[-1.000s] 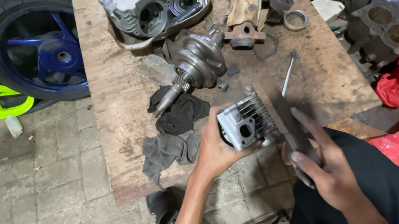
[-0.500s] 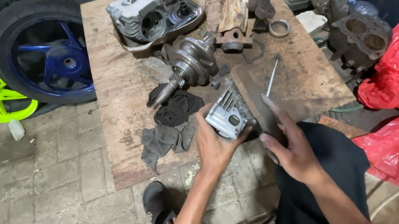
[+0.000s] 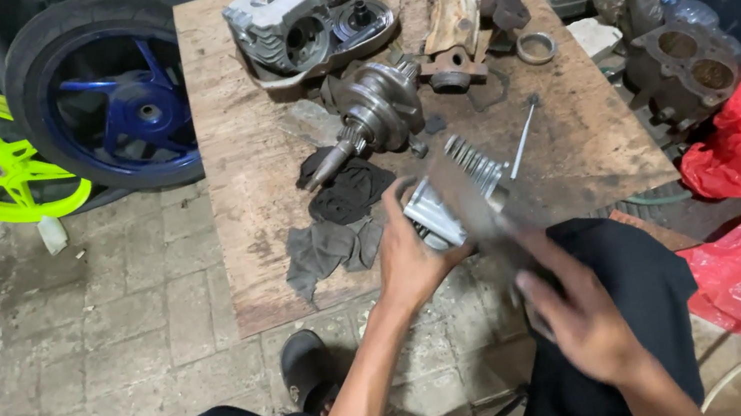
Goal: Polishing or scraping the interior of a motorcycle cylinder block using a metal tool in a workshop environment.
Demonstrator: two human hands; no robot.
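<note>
Gripping a finned cylinder (image 3: 452,196) at the counter's (image 3: 582,140) 6 o'clock edge, the left hand (image 3: 412,257) was observed clenched; the right hand (image 3: 585,320) grasped a blurred flat tool (image 3: 472,205).

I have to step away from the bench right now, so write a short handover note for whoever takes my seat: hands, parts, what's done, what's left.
Left hand grips the finned cylinder at the near edge of the wooden board.
Right hand holds a dark flat tool, blurred, against the cylinder.
Crankshaft and dark rags lie just beyond.
Done: cylinder is off and in hand.
Left: working over the cylinder appears unfinished; how far along, I cannot tell.
</note>
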